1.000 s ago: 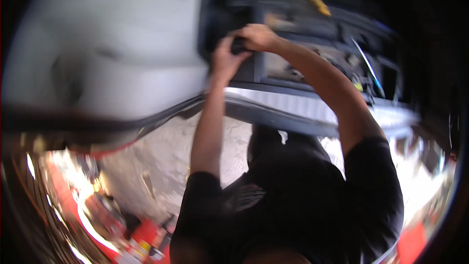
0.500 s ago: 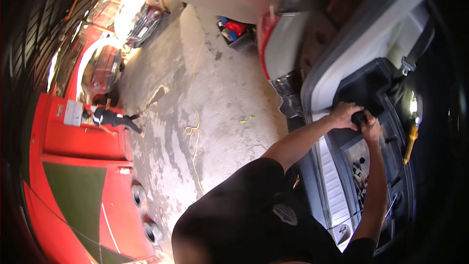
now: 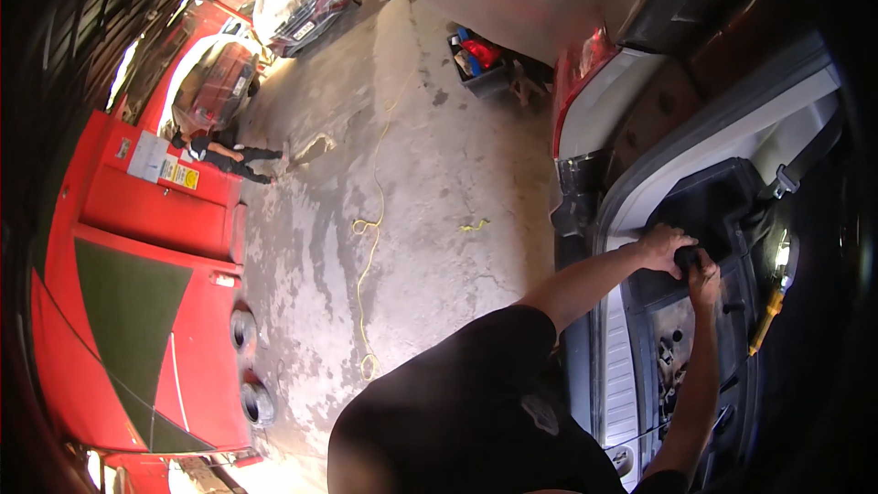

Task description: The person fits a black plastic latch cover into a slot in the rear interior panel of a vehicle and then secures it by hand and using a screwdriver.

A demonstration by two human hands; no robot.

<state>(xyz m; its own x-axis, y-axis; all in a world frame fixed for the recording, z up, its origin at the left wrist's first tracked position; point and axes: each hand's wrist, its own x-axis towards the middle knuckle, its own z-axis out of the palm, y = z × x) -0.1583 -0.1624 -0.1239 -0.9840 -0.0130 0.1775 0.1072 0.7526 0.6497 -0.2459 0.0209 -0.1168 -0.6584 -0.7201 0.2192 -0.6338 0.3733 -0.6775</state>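
Note:
Both my hands are inside the open rear cargo area of a vehicle, gripping a small black object (image 3: pixel 686 257) over a black plastic compartment. My left hand (image 3: pixel 661 246) wraps round it from the left; my right hand (image 3: pixel 703 280) closes on it from below right. Below them is an open recess (image 3: pixel 679 320) with small dark parts, beside a pale ribbed sill plate (image 3: pixel 617 375). A work light with a yellow handle (image 3: pixel 767 318) lies to the right. A seat belt buckle (image 3: pixel 785 180) hangs above the compartment.
A red tail lamp (image 3: pixel 576 82) borders the opening. A yellow cord (image 3: pixel 377 224) runs over the concrete floor. Across it stand a co-worker (image 3: pixel 236 159), a red vehicle (image 3: pixel 215 329), tyres (image 3: pixel 242 331) and parked cars (image 3: pixel 302 0). A tool box (image 3: pixel 474 73) sits near the back.
The view has swung round, showing the workshop floor and co-worker on the left. Both hands keep hold of the black object, which now appears further right and slightly lower than half a second ago.

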